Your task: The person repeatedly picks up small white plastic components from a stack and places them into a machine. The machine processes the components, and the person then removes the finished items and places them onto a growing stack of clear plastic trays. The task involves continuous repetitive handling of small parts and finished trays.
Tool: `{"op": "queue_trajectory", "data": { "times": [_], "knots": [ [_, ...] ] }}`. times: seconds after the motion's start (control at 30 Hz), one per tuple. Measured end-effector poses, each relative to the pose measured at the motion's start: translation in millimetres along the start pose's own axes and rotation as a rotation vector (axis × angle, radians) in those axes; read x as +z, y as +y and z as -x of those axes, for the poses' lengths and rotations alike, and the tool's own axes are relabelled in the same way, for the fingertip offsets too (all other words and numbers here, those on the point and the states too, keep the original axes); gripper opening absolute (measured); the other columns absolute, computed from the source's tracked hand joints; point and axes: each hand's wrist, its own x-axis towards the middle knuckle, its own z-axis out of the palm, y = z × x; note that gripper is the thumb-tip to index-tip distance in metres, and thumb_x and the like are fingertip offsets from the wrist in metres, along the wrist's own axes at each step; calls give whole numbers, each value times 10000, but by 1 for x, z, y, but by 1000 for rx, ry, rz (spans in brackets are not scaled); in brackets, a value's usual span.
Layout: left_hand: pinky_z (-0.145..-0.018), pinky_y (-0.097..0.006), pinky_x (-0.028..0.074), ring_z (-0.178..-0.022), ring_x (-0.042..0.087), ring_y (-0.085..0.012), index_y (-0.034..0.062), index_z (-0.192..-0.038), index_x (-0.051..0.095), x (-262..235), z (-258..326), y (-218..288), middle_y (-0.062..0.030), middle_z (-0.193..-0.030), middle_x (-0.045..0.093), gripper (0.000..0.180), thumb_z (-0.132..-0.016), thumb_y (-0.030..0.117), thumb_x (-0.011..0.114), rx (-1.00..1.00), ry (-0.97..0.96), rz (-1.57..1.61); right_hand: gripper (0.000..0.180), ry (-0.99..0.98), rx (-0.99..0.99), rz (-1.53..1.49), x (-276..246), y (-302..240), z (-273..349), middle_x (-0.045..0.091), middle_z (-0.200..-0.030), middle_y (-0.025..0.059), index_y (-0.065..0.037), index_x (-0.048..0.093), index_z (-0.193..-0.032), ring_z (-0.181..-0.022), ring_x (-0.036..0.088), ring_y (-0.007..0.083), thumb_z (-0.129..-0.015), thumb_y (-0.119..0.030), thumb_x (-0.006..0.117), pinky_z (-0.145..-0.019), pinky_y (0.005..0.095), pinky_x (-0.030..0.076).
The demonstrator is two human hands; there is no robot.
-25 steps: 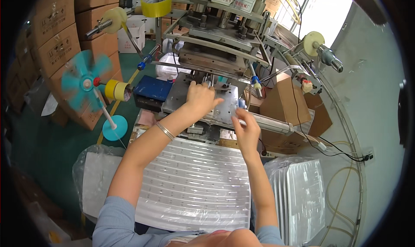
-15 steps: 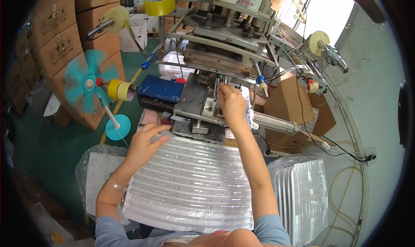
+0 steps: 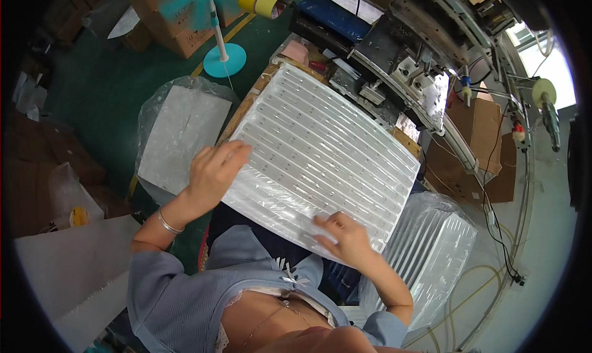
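Note:
A large white ribbed sheet [image 3: 333, 149] under glossy clear film lies at a slant before me, with rows of small marks along its ribs. My left hand [image 3: 214, 171] is at its left edge, fingers bent loosely and apart, fingertips over the film. Close to the near edge, my right hand [image 3: 346, 239] hovers over or touches the film with thumb and fingers spread. I cannot tell whether the fingertips press on it. Nothing is visibly held in either hand.
The metal press [image 3: 404, 57] stands beyond the sheet. Plastic-wrapped white panels [image 3: 185, 131] lie at left, and a wrapped ribbed stack [image 3: 425, 254] at right. A turquoise fan [image 3: 224, 60] stands at far left, near cartons. An open cardboard box [image 3: 481, 131] is at right.
My right hand has come back from the press to the sheet's near edge. My left hand has moved from the sheet's far edge to its left edge. The view has tilted down and turned.

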Motion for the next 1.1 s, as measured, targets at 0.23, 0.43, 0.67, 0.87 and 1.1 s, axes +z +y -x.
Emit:
{"op": "queue_trajectory", "data": {
  "times": [0.23, 0.43, 0.67, 0.87, 1.1],
  "knots": [
    [-616, -320, 441, -686, 597, -210, 51, -1016, 567, 26, 29, -13, -54, -877, 587, 283, -734, 51, 548, 27, -144, -124, 264, -168, -191, 302, 40, -3, 4, 515, -844, 49, -128, 593, -1045, -709, 588, 193, -783, -97, 577, -552, 295, 497],
    [-615, -344, 454, -706, 602, -256, 50, -1002, 506, 30, 40, -22, -86, -870, 567, 257, -751, 54, 559, -51, -316, -103, 217, -209, -116, 190, 29, -7, 3, 594, -893, 76, -98, 588, -964, -792, 621, 232, -756, -112, 649, -604, 302, 517],
    [-680, -407, 462, -748, 581, -347, 23, -1002, 495, 15, 3, -12, -158, -971, 556, 277, -734, 2, 560, -259, -123, 215, 135, 506, 347, -522, -39, 52, -17, 562, -877, 71, -44, 494, -918, -765, 627, 163, -804, -18, 562, -571, 268, 490],
    [-661, -410, 465, -783, 575, -342, 19, -1051, 528, 42, -64, -7, -148, -1021, 564, 315, -738, -12, 520, -13, -36, 216, 153, 665, 433, -571, -68, 91, -28, 560, -1070, 83, -15, 486, -941, -727, 606, 116, -845, -74, 590, -530, 222, 473],
    [-644, -378, 486, -790, 602, -304, 78, -1142, 555, 85, -199, 37, -126, -1038, 574, 360, -790, 115, 615, 185, 155, 176, 295, 822, 280, -394, -96, 109, -46, 570, -1143, 89, -61, 593, -1101, -923, 576, 153, -809, -53, 628, -694, 249, 529]
  ]
}}
